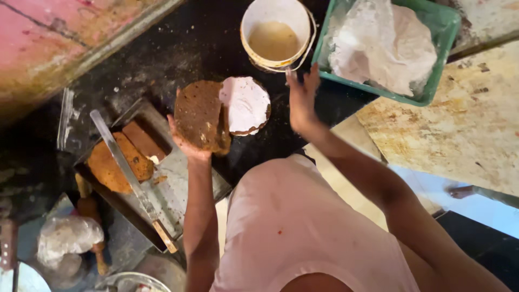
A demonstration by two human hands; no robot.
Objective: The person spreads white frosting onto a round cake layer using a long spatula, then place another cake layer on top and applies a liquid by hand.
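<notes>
Our left hand cups a brown cake layer from below, tilted over the dark counter; that thin slab could crack or slide off. Our right hand hovers with fingers spread, holding nothing, just beside the bucket. The iced layer touches the brown one, perhaps overlapping. Nearby: a knife across the tray, and a green tub.

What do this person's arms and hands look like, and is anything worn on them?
Both arms are bare along all that shows, with no sleeves, gloves, watch or bangles visible. The left hand and right hand are bare too. A pale pink garment covers the body.
</notes>
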